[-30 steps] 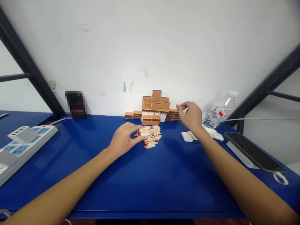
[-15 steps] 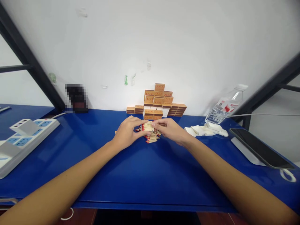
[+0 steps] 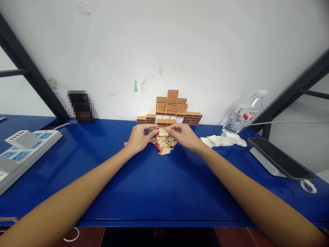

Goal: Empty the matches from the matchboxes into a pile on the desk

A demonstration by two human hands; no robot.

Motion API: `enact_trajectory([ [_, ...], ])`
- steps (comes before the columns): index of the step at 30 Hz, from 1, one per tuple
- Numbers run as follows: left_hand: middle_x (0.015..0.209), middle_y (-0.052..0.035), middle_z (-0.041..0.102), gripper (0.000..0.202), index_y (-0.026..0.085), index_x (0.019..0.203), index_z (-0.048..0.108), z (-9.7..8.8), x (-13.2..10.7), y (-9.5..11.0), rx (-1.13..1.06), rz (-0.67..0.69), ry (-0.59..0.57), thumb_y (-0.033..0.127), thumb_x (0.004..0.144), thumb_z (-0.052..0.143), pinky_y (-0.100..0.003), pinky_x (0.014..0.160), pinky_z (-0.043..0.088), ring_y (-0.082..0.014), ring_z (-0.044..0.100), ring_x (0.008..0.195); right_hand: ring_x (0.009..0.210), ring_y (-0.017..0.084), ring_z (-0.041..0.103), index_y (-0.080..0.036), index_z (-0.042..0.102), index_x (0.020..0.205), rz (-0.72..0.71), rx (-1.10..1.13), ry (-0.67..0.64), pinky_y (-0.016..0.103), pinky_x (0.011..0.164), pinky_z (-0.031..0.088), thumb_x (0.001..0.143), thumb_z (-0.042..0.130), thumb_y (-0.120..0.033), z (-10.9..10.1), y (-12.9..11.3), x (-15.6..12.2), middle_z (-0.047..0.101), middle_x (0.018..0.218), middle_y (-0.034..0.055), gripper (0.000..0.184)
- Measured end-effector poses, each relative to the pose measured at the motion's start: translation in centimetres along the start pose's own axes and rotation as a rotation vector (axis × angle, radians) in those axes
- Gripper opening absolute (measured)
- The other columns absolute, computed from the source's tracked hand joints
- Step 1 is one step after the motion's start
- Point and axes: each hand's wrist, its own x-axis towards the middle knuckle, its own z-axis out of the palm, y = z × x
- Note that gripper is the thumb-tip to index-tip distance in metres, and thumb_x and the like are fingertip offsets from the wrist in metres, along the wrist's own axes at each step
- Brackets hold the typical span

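Note:
Between my two hands is a small white matchbox tray [image 3: 162, 132] filled with red-tipped matches. My left hand [image 3: 140, 137] pinches its left end with thumb and fingers. At the right end, my right hand [image 3: 183, 135] grips it the same way. Below the tray, a pile of loose matches [image 3: 164, 145] lies on the blue table, most heads pointing left. Just behind my hands stands a stack of brown matchboxes [image 3: 172, 108] against the wall, with some white trays among them. One small brown piece [image 3: 125, 144] shows partly behind my left wrist.
White empty-looking trays [image 3: 221, 140] lie in a heap on the right. Past them are a clear water bottle [image 3: 243, 111] leaning by the wall and a phone [image 3: 280, 157]. A power strip [image 3: 31, 154] lies at the left, with a dark pixelated object [image 3: 81, 107] farther back.
The tray has moved slightly up and away, held in both hands, leaving more of the loose pile visible beneath. The whole view has shifted a little.

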Motion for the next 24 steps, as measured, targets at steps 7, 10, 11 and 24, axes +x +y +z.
enact_trajectory([
  [7,0.099,-0.0071,0.083,0.021,0.02,0.109,0.081,-0.2,0.1,0.2,-0.008,-0.032,0.01,0.029,0.09,0.077,-0.037,0.079,0.057,-0.0255,0.078,0.092,0.07,0.019,0.063,-0.017,0.075,0.094,-0.075,-0.142,0.042,0.033,0.064,0.05,0.092,0.066,-0.057,0.1,0.4,0.0,0.076,0.085,0.0082,0.041],
  [10,0.098,-0.0064,0.083,0.02,0.02,0.107,0.081,-0.3,0.1,0.3,-0.01,-0.024,0.008,0.028,0.089,0.077,-0.037,0.079,0.056,-0.0251,0.078,0.094,0.067,0.018,0.062,-0.017,0.076,0.096,-0.105,-0.208,0.074,0.032,0.063,0.048,0.093,0.064,-0.052,0.1,0.2,-0.2,0.077,0.087,0.0078,0.037],
  [11,0.098,-0.006,0.083,0.019,0.021,0.106,0.081,-0.3,0.1,0.3,-0.012,-0.017,0.005,0.027,0.089,0.078,-0.037,0.079,0.056,-0.0248,0.078,0.093,0.066,0.017,0.061,-0.017,0.075,0.097,-0.113,-0.229,0.081,0.031,0.062,0.047,0.094,0.064,-0.051,0.1,0.1,-0.3,0.077,0.087,0.0075,0.036],
  [24,0.096,-0.0029,0.083,0.018,0.024,0.102,0.081,-0.7,0.2,-0.3,-0.014,0.049,-0.009,0.031,0.086,0.077,-0.038,0.08,0.054,-0.0218,0.075,0.088,0.071,0.019,0.06,-0.021,0.073,0.099,-0.285,-0.483,0.135,0.032,0.067,0.045,0.096,0.063,-0.04,0.0,0.1,-1.0,0.074,0.088,0.0058,0.021],
])
